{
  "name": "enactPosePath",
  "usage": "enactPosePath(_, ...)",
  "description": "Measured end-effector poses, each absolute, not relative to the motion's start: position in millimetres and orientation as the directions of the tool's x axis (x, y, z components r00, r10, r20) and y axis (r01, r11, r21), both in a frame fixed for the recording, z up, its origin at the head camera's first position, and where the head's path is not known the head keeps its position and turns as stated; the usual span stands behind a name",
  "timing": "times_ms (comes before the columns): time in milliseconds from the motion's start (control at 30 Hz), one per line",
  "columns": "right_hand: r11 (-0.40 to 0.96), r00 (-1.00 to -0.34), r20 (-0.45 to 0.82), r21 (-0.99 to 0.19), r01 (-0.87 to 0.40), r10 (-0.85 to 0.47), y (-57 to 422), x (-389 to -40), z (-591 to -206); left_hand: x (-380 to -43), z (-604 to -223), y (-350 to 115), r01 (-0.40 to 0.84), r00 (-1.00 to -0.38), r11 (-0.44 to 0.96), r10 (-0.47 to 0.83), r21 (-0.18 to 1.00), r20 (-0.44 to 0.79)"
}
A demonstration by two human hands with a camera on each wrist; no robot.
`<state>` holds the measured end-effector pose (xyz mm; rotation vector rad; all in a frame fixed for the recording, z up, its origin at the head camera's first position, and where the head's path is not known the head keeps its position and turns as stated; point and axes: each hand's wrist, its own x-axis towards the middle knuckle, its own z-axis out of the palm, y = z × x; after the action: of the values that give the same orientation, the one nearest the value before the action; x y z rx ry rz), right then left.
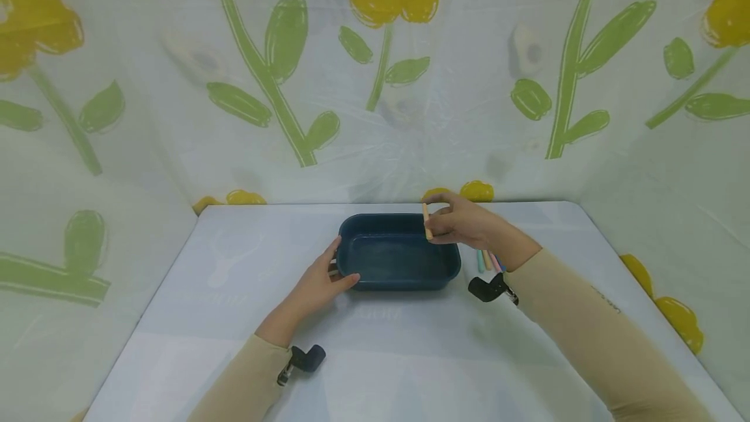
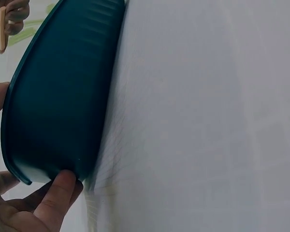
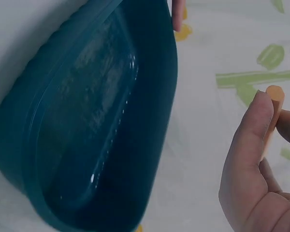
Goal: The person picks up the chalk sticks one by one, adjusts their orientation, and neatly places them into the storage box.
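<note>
A dark teal plastic basin (image 1: 401, 284) sits on the white table with its open side up. My left hand (image 1: 319, 284) grips its left end, thumb at the front edge and fingers along the side. In the left wrist view, fingertips (image 2: 63, 191) press on the basin's wall (image 2: 58, 101). Over the back right corner of the basin, my right hand (image 1: 463, 223) pinches an orange chalk stick (image 1: 427, 223) between thumb and fingers. The right wrist view shows the round end of the chalk (image 3: 275, 93) above the fingertips, beside the basin (image 3: 157, 106), whose inside shows only its bare bottom.
Several coloured chalk sticks (image 1: 487, 260) lie on the table right of the basin, partly behind the right wrist. Flower-printed sheeting (image 1: 381, 148) rises behind the table's back edge. Black wrist cameras (image 1: 308, 358) are strapped on both sleeves.
</note>
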<state>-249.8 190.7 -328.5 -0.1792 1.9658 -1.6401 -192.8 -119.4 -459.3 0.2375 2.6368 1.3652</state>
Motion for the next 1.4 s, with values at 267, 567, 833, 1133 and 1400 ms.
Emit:
enactPosePath(267,0.241,-0.823,-0.36,-0.93,0.278,-0.439,164,-255,-341,-193,-460,-120,0.075,-0.972,0.557,0.227,0.827,-0.065)
enactPosePath(567,0.265,-0.823,-0.384,-0.919,0.293,-0.418,136,-262,-371,-192,-459,-120,0.048,-0.974,0.553,0.212,0.832,-0.084)
enactPosePath(833,0.286,-0.832,-0.388,-0.913,0.289,-0.398,124,-266,-402,-191,-458,-121,0.042,-0.971,0.539,0.22,0.841,-0.092)
enactPosePath(1133,0.339,-0.852,-0.386,-0.902,0.268,-0.354,114,-265,-423,-189,-457,-120,0.037,-0.971,0.534,0.218,0.845,-0.095)
enactPosePath(1400,0.451,-0.868,-0.392,-0.862,0.232,-0.304,109,-267,-437,-187,-456,-120,0.049,-0.972,0.545,0.218,0.837,-0.084)
